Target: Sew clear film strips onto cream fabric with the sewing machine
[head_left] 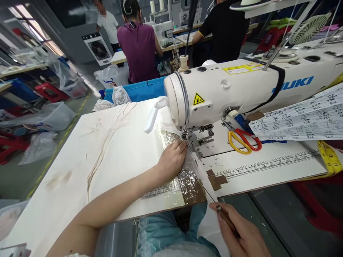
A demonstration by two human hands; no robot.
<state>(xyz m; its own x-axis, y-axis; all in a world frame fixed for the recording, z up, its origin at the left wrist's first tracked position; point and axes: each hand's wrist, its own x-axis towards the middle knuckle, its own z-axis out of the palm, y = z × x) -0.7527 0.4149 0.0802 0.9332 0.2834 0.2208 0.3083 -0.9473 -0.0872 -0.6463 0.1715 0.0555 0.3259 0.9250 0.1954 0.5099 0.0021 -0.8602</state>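
My left hand [173, 159] rests on the machine bed just in front of the needle. Its fingers are pressed together at the edge of a white fabric strip [210, 223], and the thumb is hidden. That strip runs from under the presser foot [184, 135] of the white sewing machine [211, 92], over the table edge and down toward my lap. In my right hand [245, 228], low at the right, is an awl [227, 219] with a brown handle. Its thin metal shaft points up along the strip toward the needle. The strip also passes beside the right fingers; whether they grip it is unclear.
Scissors [242, 140] with red and yellow handles lie right of the needle, near handwritten paper sheets [297, 117]. A yellow tape measure [329, 157] hangs at the table's right end. Pale fabric strips [103, 150] lie on the left tabletop [69, 167]. Several people work behind.
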